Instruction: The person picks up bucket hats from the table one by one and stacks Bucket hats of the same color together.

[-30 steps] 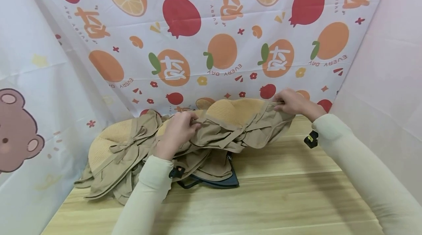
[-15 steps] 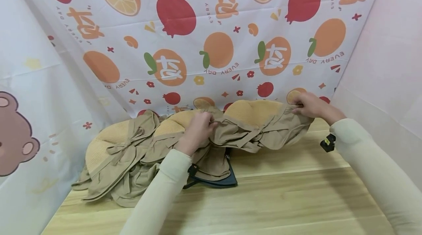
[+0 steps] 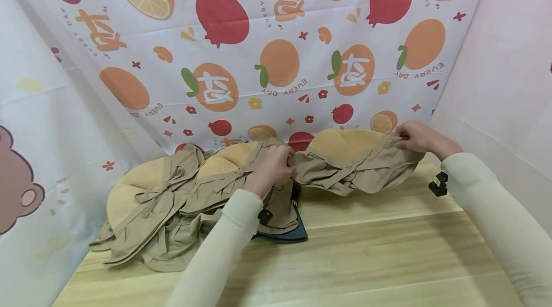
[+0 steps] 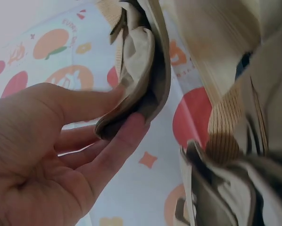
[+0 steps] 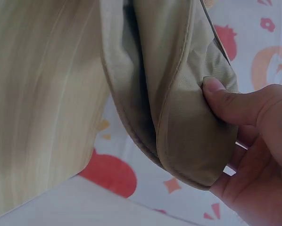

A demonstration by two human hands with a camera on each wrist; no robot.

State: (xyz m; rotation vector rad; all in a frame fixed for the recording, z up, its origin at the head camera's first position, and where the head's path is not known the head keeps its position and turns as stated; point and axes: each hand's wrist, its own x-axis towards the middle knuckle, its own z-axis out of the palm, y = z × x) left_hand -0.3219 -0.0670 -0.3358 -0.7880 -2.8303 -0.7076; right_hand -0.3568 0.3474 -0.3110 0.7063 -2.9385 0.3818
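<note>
I've got the straw-crowned tan hat (image 3: pixel 349 146) stretched between both hands at the back of the wooden table (image 3: pixel 366 249), the fruit-print curtain (image 3: pixel 224 19) behind. My left hand (image 3: pixel 270 167) pinches one brim end, thumb against fingers; my right hand (image 3: pixel 417 137) grips the other. Leftward I see overlapping similar hats (image 3: pixel 148 201), a dark blue item (image 3: pixel 286 237) poking out beneath.
</note>
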